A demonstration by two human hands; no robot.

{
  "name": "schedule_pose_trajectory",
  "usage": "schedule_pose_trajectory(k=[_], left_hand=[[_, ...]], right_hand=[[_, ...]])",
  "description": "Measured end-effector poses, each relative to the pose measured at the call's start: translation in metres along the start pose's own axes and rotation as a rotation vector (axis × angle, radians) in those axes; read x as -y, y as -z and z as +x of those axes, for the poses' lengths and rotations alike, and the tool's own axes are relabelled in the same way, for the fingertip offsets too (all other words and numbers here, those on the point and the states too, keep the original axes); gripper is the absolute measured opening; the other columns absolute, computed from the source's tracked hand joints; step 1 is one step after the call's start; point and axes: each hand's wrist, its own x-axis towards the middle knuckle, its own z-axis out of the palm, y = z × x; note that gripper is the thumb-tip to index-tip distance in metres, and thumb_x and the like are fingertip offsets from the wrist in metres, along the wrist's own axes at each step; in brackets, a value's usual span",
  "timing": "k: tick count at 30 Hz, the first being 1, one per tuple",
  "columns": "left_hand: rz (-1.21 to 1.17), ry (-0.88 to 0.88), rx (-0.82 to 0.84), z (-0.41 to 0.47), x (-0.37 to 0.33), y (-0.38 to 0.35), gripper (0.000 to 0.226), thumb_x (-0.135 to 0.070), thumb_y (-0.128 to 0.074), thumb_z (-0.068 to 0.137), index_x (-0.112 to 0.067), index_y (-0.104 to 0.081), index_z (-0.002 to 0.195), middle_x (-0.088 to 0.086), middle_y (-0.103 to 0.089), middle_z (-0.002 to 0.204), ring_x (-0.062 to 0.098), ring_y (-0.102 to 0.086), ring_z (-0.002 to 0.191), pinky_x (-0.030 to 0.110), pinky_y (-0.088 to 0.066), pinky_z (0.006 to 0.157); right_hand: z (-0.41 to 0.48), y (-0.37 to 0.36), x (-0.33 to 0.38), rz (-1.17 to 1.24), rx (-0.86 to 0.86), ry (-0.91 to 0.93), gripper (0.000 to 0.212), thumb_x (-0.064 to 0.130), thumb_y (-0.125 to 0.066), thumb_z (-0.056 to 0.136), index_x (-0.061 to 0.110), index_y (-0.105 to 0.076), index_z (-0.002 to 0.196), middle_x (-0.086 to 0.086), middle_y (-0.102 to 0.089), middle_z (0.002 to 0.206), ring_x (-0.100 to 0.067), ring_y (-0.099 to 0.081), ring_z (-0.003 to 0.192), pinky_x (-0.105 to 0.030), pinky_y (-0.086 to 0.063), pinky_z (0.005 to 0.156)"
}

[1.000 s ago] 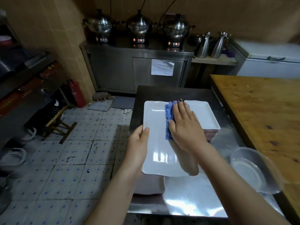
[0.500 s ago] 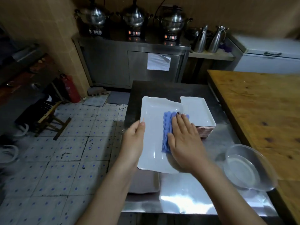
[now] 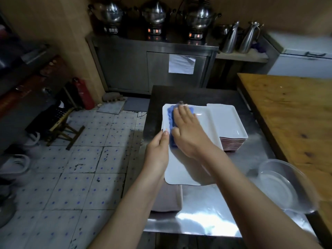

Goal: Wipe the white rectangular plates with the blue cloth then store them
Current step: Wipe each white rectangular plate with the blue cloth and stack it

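Observation:
A white rectangular plate (image 3: 206, 126) is held above the steel table. My left hand (image 3: 158, 151) grips its left edge, thumb on top. My right hand (image 3: 188, 133) lies flat with straight fingers on the blue cloth (image 3: 171, 115), pressing it onto the far left part of the plate. Only the cloth's left and far edges show past my fingers. To the right, a stack of white rectangular plates (image 3: 230, 123) rests on the table. Another white stack (image 3: 168, 198) sits under the held plate, mostly hidden.
The steel table (image 3: 197, 221) ends close to me and drops to a tiled floor on the left. A clear plastic bowl (image 3: 280, 186) sits at the right, beside a wooden table (image 3: 291, 108). A steel cabinet (image 3: 152, 69) with pots stands at the back.
My right hand has slid the blue cloth from the plate's middle to its far left part. My left hand keeps its grip on the left edge.

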Motion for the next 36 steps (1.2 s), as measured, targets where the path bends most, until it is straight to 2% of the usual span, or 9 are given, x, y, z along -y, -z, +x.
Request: schedule_pose_trajectory(k=[3,7,11,15,19,24,30,33,36], left_hand=[[-0.009,-0.007,0.001,0.002,-0.003,0.009,0.033,-0.031,-0.037,0.101,-0.016,-0.064,0.112,0.002,-0.066,0.101,0.011,-0.063,0.084,0.013,-0.049,0.067],[-0.024,0.032,0.007,0.004,0.001,0.015,0.038,-0.036,-0.034,0.1,-0.018,-0.063,0.117,0.0,-0.065,0.1,0.01,-0.061,0.085,0.011,-0.048,0.063],[-0.147,0.067,0.0,0.01,-0.008,0.019,0.035,-0.038,-0.037,0.099,-0.016,-0.064,0.106,0.001,-0.068,0.102,0.01,-0.065,0.092,0.014,-0.051,0.073],[-0.129,0.054,-0.008,0.009,-0.013,0.024,0.038,-0.039,-0.039,0.098,-0.01,-0.063,0.107,0.0,-0.067,0.087,0.006,-0.062,0.073,0.009,-0.049,0.056],[-0.079,0.009,-0.009,0.011,-0.007,0.024,0.034,-0.035,-0.041,0.099,-0.015,-0.059,0.119,0.0,-0.067,0.107,0.012,-0.064,0.097,0.023,-0.051,0.086],[-0.092,-0.03,0.01,0.012,-0.006,0.025,0.02,-0.03,-0.042,0.099,-0.022,-0.061,0.095,-0.011,-0.066,0.077,0.001,-0.062,0.064,0.009,-0.049,0.053],[0.028,-0.088,0.079,0.003,0.001,0.021,0.025,-0.024,-0.044,0.099,-0.028,-0.059,0.078,-0.014,-0.065,0.073,-0.001,-0.061,0.063,0.008,-0.047,0.051],[0.042,-0.104,0.031,0.007,-0.006,0.031,0.027,-0.02,-0.045,0.098,-0.026,-0.057,0.075,-0.011,-0.063,0.07,0.003,-0.058,0.06,0.011,-0.046,0.05],[0.03,-0.113,-0.012,0.016,-0.012,0.042,0.023,-0.021,-0.042,0.1,-0.023,-0.059,0.084,-0.007,-0.065,0.075,0.005,-0.06,0.062,0.015,-0.048,0.052]], right_hand=[[-0.004,0.002,0.013,0.125,0.08,0.079,0.069,0.029,-0.016,0.087,0.01,-0.002,0.151,-0.003,0.006,0.159,-0.011,0.009,0.145,-0.019,0.01,0.112],[-0.023,0.002,0.021,0.145,0.135,0.117,0.061,0.024,-0.022,0.095,0.011,0.0,0.151,-0.002,0.007,0.159,-0.008,0.01,0.145,-0.014,0.013,0.107],[-0.051,-0.002,0.043,0.17,0.177,0.168,0.074,0.032,-0.015,0.081,0.017,0.006,0.151,0.004,0.012,0.158,0.001,0.017,0.141,-0.016,0.016,0.11],[-0.077,-0.002,0.047,0.111,0.207,0.16,0.065,0.039,-0.005,0.089,0.022,0.014,0.149,0.011,0.023,0.153,0.003,0.027,0.136,-0.017,0.02,0.11],[-0.097,-0.006,0.04,0.0,0.175,0.114,0.072,0.045,0.019,0.068,0.026,0.026,0.137,0.018,0.035,0.138,0.003,0.037,0.127,-0.019,0.028,0.105],[-0.095,-0.004,0.005,-0.188,0.055,-0.057,0.072,0.041,0.02,0.067,0.021,0.028,0.135,0.014,0.031,0.142,-0.004,0.035,0.128,-0.029,0.026,0.106],[-0.058,-0.008,-0.02,-0.24,-0.129,-0.237,0.071,0.041,0.008,0.085,0.015,0.006,0.151,0.0,0.011,0.159,-0.014,0.014,0.145,-0.032,0.017,0.111],[-0.071,-0.018,-0.009,-0.226,-0.102,-0.096,0.076,0.044,0.008,0.083,0.01,-0.001,0.15,-0.004,0.003,0.159,-0.019,0.004,0.146,-0.034,0.01,0.112],[-0.094,-0.029,0.01,-0.069,0.09,0.008,0.073,0.053,0.015,0.074,0.025,0.02,0.142,0.012,0.026,0.15,-0.007,0.025,0.14,-0.032,0.021,0.11]])
